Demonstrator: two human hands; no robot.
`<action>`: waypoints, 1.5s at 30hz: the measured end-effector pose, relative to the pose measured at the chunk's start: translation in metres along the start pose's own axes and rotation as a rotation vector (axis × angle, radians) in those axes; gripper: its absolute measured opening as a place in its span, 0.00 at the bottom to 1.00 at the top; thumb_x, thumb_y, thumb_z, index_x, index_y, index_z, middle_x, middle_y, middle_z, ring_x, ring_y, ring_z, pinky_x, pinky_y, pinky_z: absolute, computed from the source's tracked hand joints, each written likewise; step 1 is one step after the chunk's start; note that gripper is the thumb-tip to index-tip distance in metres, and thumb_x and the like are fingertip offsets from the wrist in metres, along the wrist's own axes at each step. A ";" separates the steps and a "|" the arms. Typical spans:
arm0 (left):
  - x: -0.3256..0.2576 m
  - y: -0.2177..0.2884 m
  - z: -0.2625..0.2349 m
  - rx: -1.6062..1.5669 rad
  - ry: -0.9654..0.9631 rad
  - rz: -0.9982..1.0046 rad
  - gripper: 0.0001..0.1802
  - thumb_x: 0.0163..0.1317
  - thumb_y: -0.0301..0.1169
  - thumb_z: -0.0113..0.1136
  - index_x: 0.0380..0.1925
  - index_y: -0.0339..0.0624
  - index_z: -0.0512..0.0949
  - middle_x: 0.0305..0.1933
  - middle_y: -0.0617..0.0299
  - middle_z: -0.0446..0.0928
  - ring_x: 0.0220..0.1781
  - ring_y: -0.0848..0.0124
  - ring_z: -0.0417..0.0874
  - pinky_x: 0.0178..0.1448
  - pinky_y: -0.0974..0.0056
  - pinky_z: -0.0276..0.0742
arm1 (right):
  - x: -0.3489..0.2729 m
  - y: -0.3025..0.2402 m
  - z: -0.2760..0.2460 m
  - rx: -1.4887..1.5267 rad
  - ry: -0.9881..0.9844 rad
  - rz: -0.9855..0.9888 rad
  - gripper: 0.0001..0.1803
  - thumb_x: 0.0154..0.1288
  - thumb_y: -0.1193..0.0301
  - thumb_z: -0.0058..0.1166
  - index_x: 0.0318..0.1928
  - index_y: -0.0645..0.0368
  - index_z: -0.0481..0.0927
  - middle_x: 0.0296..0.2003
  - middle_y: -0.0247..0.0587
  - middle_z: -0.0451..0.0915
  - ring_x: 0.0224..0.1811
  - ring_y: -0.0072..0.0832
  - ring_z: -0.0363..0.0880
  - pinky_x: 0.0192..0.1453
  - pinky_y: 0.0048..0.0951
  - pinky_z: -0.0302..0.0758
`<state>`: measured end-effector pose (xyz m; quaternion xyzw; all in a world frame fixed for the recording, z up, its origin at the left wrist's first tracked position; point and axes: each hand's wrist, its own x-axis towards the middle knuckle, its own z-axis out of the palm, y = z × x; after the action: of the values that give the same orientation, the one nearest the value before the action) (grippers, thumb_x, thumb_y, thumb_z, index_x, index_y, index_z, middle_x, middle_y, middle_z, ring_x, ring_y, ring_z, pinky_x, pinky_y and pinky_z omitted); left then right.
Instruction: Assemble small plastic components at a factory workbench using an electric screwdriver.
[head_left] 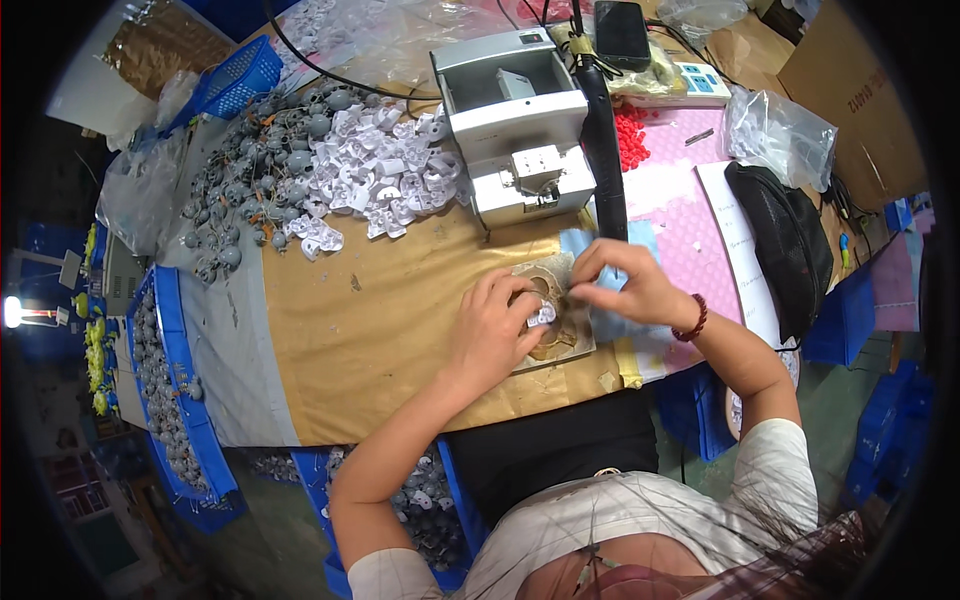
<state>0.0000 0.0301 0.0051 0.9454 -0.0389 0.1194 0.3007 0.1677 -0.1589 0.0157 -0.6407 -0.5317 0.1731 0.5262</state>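
Note:
A square, metal-looking block (580, 346) with round hollows lies on the tan table covering in front of me. My left hand (492, 328) rests over its left side, fingers curled round a small white plastic part (543, 314) at the hollows. At the block's right edge my right hand (632, 284) is raised, thumb and fingers drawn together in a pinch. Whatever might be between those fingertips is too small to make out. Part of a light blue sheet (643, 237) shows beneath and behind the right hand.
A silver-grey machine (518, 125) stands behind the block. Piles of white plastic parts (370, 175) and grey round parts (255, 150) lie to its left. Small red pieces (631, 138), a black pouch (778, 245) and a phone (621, 35) are rightward. A blue bin (185, 370) stands left.

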 end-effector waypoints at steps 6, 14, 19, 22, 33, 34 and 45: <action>-0.004 -0.003 0.008 -0.147 0.120 -0.150 0.27 0.52 0.33 0.74 0.53 0.45 0.75 0.61 0.51 0.71 0.67 0.49 0.68 0.70 0.47 0.65 | 0.011 0.011 0.039 -0.475 -0.088 -0.423 0.13 0.52 0.72 0.71 0.35 0.56 0.78 0.37 0.36 0.80 0.42 0.37 0.79 0.46 0.37 0.75; -0.033 -0.136 -0.102 0.145 0.472 -0.385 0.17 0.60 0.28 0.67 0.50 0.41 0.79 0.53 0.54 0.78 0.61 0.54 0.75 0.66 0.54 0.69 | -0.005 0.011 0.040 -0.582 -0.131 -0.356 0.19 0.53 0.72 0.70 0.47 0.57 0.83 0.44 0.38 0.80 0.49 0.39 0.78 0.51 0.39 0.74; -0.043 -0.257 -0.178 0.631 0.650 -0.535 0.13 0.63 0.31 0.62 0.46 0.39 0.81 0.51 0.48 0.79 0.55 0.50 0.76 0.64 0.50 0.69 | -0.004 0.003 0.047 -0.568 -0.135 -0.249 0.20 0.52 0.73 0.70 0.48 0.55 0.83 0.46 0.38 0.79 0.51 0.41 0.76 0.53 0.41 0.73; -0.025 -0.286 -0.194 0.659 0.483 -0.857 0.12 0.61 0.35 0.64 0.40 0.40 0.82 0.46 0.49 0.82 0.55 0.50 0.76 0.63 0.50 0.70 | -0.004 0.004 0.048 -0.574 -0.130 -0.236 0.19 0.52 0.74 0.71 0.46 0.55 0.83 0.44 0.38 0.79 0.51 0.42 0.76 0.53 0.41 0.73; -0.049 -0.316 -0.215 0.621 0.422 -0.765 0.10 0.55 0.31 0.66 0.38 0.45 0.85 0.50 0.50 0.80 0.58 0.50 0.74 0.63 0.51 0.70 | -0.003 0.006 0.040 -0.244 -0.035 -0.041 0.22 0.59 0.76 0.68 0.54 0.62 0.77 0.48 0.49 0.78 0.48 0.44 0.79 0.51 0.38 0.78; -0.048 -0.313 -0.216 0.667 0.337 -0.737 0.10 0.55 0.31 0.66 0.39 0.45 0.85 0.51 0.51 0.79 0.58 0.50 0.74 0.63 0.52 0.70 | -0.002 0.005 0.040 -0.227 -0.027 -0.039 0.21 0.60 0.76 0.67 0.54 0.62 0.77 0.48 0.50 0.78 0.48 0.44 0.79 0.51 0.38 0.78; -0.067 -0.305 -0.203 0.659 0.186 -0.594 0.10 0.57 0.31 0.66 0.39 0.47 0.85 0.50 0.54 0.79 0.60 0.50 0.71 0.64 0.50 0.70 | -0.013 -0.006 0.018 -0.239 0.000 -0.035 0.19 0.60 0.78 0.66 0.53 0.61 0.78 0.48 0.45 0.78 0.44 0.39 0.80 0.48 0.34 0.79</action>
<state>-0.0612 0.3962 -0.0215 0.9462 0.3011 0.1186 0.0072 0.1459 -0.1624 0.0094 -0.6892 -0.5598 0.0993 0.4492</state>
